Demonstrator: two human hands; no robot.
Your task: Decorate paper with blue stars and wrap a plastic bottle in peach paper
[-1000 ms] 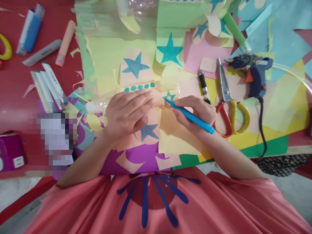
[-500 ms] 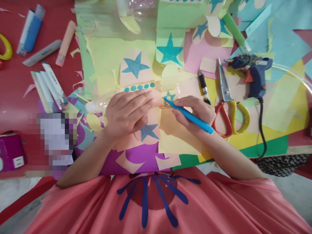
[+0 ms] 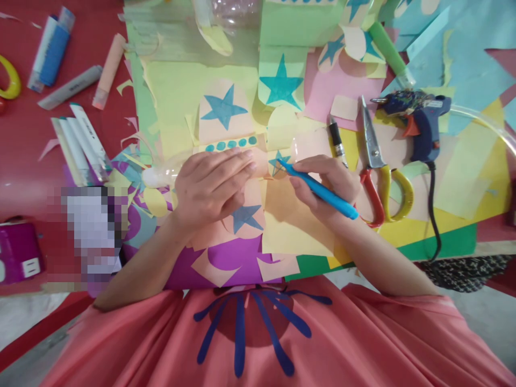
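A clear plastic bottle (image 3: 160, 173) lies on its side, its middle wrapped in peach and yellow paper. My left hand (image 3: 212, 185) rests across the wrapped part, fingers stretched together over it and thumb on the near side. In my right hand (image 3: 328, 185) is a blue marker (image 3: 328, 198), its tip on a small outlined star (image 3: 279, 163) at the wrap's right end. Blue dots (image 3: 231, 144) run along a strip above my left fingers. Peach flaps with blue stars stick out, one above (image 3: 224, 107) and one below (image 3: 248, 217).
Right of my right hand lie scissors (image 3: 373, 140), a black pen (image 3: 337, 138) and a blue hot glue gun (image 3: 427, 121) with its cord. Several markers (image 3: 83, 145) are at left on the red table (image 3: 24, 129). Paper scraps (image 3: 220, 266) surround the work. A starred green paper piece (image 3: 281, 86) is behind.
My right hand and the blue marker have shifted slightly right, the tip moving to the upper right across the small star. My left hand and the bottle stay in place.
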